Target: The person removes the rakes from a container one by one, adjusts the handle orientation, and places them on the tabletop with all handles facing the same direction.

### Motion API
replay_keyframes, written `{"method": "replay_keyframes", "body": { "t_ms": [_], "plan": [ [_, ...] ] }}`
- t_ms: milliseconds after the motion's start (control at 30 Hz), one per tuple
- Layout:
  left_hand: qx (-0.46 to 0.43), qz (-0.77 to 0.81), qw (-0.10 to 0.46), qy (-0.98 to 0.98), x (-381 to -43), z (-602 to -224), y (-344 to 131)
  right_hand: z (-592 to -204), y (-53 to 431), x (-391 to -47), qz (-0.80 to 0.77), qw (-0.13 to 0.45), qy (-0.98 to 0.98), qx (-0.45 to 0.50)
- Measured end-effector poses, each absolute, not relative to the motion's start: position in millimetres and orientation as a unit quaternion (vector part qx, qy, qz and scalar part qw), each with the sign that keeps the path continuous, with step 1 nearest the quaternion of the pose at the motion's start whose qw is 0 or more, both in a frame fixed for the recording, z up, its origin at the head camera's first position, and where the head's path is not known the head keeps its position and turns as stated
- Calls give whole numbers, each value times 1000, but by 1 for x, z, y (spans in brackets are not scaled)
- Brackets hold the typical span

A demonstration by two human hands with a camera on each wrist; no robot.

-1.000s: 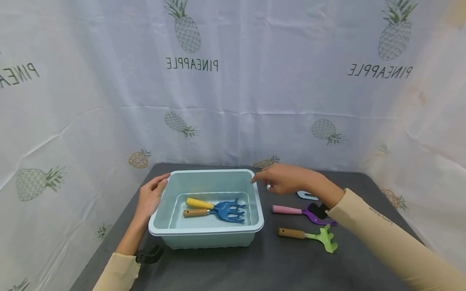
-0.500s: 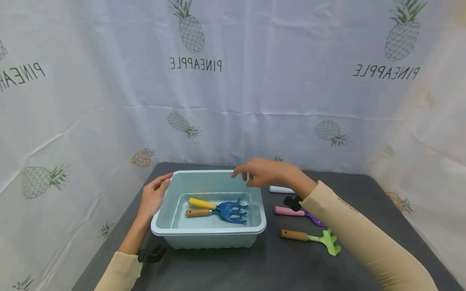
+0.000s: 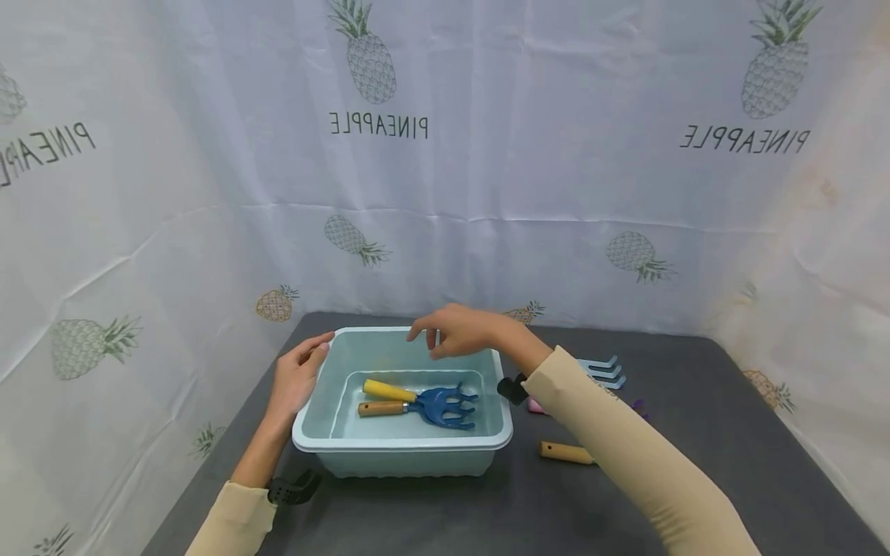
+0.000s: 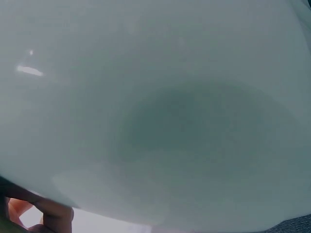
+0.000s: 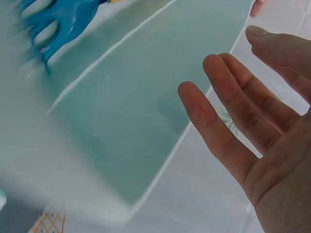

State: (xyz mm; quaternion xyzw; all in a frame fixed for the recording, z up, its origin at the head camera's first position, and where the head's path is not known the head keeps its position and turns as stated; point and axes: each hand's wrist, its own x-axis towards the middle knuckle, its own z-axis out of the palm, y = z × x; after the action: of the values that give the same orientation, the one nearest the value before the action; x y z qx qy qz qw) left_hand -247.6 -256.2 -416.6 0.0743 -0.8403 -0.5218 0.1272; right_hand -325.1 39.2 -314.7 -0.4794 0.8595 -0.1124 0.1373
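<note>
A pale green plastic basin (image 3: pixel 403 444) stands on the dark table. Inside it lie two small garden hand tools with blue pronged heads, one with a yellow handle (image 3: pixel 388 390), the other with a wooden handle (image 3: pixel 381 408). My left hand (image 3: pixel 295 378) grips the basin's left rim; in the left wrist view the basin wall fills nearly everything, with curled fingers (image 4: pixel 56 213) at the lower left corner. Over the basin's far right part hovers my right hand (image 3: pixel 462 330), holding nothing. Its fingers are spread and loosely bent in the right wrist view.
Right of the basin, partly under my right forearm, lie a light blue rake head (image 3: pixel 603 372), a pink handle (image 3: pixel 535 406) and a wooden handle (image 3: pixel 566 453). A pineapple-print curtain (image 3: pixel 487 262) hangs behind the table and along both sides.
My right hand has moved left, from beside the basin's right rim to above its inside. The forearm now covers more of the tools on the right. My left hand stays at the rim.
</note>
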Motion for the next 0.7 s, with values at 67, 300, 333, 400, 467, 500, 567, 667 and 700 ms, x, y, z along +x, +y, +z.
{"method": "replay_keyframes", "body": {
  "t_ms": [67, 300, 333, 400, 467, 500, 567, 667, 700],
  "plan": [
    [75, -522, 126, -840, -248, -416, -257, -318, 31, -328, -119, 139, 858, -481],
    [74, -526, 125, -838, -247, -416, -257, -335, 10, -334, -152, 155, 853, -474],
    [73, -525, 125, -838, -247, -417, -257, -337, 7, -335, -157, 159, 853, -472],
    [72, -528, 126, -837, -248, -417, -258, -341, 2, -336, -165, 167, 852, -469],
    [70, -529, 128, -836, -248, -418, -259, -345, -2, -338, -175, 175, 850, -465],
    [70, -530, 127, -836, -248, -418, -259, -348, -4, -338, -179, 177, 849, -464],
    [71, -532, 128, -834, -248, -418, -259, -353, -7, -341, -185, 178, 849, -463],
    [72, -534, 127, -833, -248, -418, -258, -362, -11, -344, -187, 180, 850, -458],
    [72, -535, 126, -832, -248, -418, -258, -365, -12, -344, -185, 183, 851, -455]
  ]
}}
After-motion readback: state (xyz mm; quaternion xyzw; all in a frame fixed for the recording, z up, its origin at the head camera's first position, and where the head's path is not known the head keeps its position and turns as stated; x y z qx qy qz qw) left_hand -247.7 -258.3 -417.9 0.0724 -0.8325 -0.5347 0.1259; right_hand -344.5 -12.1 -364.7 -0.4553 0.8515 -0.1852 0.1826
